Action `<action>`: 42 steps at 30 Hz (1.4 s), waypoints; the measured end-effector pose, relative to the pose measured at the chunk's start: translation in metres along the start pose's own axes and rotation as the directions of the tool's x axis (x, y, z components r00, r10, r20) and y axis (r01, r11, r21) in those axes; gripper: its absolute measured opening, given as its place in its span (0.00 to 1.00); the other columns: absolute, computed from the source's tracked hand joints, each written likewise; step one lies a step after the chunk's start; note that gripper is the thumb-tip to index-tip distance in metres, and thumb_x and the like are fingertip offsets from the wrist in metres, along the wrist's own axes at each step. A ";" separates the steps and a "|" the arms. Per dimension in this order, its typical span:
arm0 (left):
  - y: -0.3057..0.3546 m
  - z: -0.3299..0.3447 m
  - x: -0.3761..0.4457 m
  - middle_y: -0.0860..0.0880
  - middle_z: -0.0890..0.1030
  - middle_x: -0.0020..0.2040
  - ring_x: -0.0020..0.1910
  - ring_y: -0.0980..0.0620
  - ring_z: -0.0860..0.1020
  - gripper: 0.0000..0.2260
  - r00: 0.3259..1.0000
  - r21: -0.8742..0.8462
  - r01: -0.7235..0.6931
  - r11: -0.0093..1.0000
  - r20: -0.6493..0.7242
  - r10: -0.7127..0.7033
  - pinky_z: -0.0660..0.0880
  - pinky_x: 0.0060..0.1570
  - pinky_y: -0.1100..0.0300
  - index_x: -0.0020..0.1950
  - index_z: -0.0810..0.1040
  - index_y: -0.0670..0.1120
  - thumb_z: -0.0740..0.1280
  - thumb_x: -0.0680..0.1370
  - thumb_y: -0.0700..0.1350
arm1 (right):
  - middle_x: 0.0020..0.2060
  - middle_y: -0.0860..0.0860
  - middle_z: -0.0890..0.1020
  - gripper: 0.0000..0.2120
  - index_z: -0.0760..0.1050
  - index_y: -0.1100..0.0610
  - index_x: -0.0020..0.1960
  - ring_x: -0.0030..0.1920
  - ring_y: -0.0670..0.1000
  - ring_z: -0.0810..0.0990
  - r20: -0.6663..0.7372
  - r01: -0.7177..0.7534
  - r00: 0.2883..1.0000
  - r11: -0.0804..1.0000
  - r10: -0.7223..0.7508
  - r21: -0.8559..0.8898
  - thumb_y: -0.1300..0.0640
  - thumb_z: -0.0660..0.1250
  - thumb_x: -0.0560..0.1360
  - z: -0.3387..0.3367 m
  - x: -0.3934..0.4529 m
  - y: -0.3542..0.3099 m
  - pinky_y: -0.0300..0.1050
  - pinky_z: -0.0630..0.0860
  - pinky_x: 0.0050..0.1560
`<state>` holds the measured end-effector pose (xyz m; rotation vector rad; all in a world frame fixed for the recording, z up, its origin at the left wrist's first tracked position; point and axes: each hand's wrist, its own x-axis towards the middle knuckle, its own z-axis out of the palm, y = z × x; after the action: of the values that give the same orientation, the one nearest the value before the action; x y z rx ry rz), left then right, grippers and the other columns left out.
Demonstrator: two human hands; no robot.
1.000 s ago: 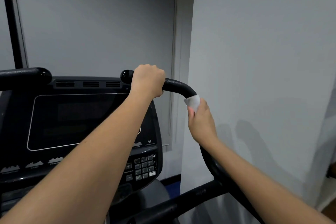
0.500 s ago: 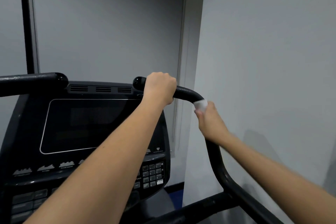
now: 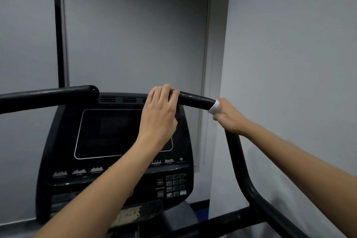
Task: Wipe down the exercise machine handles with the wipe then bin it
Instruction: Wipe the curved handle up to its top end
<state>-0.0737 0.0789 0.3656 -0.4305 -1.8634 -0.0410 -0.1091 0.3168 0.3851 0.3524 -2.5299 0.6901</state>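
I'm steadying w/ the left hand (image 3: 158, 110): fingers are hooking over the top of the right handle (image 3: 197, 100) near its free end, thumb side facing me, so the bar isn't rocking while the other hand is scrubbing. Looks like a looser hook than a full fist, though fingertips are hidden behind the bar.

Right hand (image 3: 229, 118) is wrapping round the same handle at the bend, just right of the left hand w/ a bare stretch of bar between them. It's gripping the wipe (image 3: 214, 106) against the bar; only a white edge is poking out on the thumb side, rest is hidden in the palm. Holding it wrapped like that is getting the wipe round the whole tube, not just the top. Below this hand the bar is dropping down toward me.

Left handle (image 3: 48, 96) is sitting well left of the left hand, nobody touching it. Console (image 3: 123, 133) is under/behind the left forearm.

Vs 1 s ago: the right hand is sitting higher on the bend, closer to the left hand, so the wipe is travelling up the bar. Left hand is opening from a tight fist to a looser hook. Camera is tilting up too, so more wall is showing.

No bin in view.
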 end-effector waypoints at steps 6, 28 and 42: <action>-0.020 -0.010 0.035 0.45 0.81 0.55 0.51 0.47 0.78 0.11 0.892 -0.469 0.451 0.759 0.220 -0.394 0.73 0.51 0.60 0.58 0.82 0.41 0.66 0.78 0.41 | 0.44 0.51 0.73 0.09 0.67 0.52 0.46 0.47 0.61 0.74 -0.037 0.152 0.985 0.944 -0.170 -0.291 0.54 0.52 0.83 0.012 0.025 -0.056 0.56 0.70 0.51; -0.049 0.014 0.071 0.46 0.65 0.80 0.80 0.47 0.62 0.30 0.619 -0.507 0.771 0.386 0.738 -0.268 0.56 0.80 0.48 0.78 0.70 0.47 0.42 0.87 0.61 | 0.43 0.48 0.78 0.20 0.73 0.52 0.50 0.44 0.54 0.78 -0.294 0.323 0.849 0.871 -0.440 -0.371 0.48 0.44 0.85 0.049 0.028 -0.091 0.53 0.69 0.54; -0.040 -0.003 0.064 0.40 0.62 0.75 0.75 0.43 0.58 0.21 0.583 -0.322 0.756 0.570 0.726 -0.364 0.53 0.74 0.48 0.74 0.67 0.46 0.43 0.87 0.49 | 0.49 0.57 0.83 0.15 0.67 0.53 0.45 0.50 0.62 0.80 -0.164 0.162 0.955 0.901 -0.245 -0.403 0.52 0.46 0.85 0.031 0.043 -0.087 0.53 0.70 0.51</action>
<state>-0.1005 0.0586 0.4330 -0.2092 -2.5443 -1.1528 -0.1263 0.2220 0.4194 0.3750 -2.3109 0.1297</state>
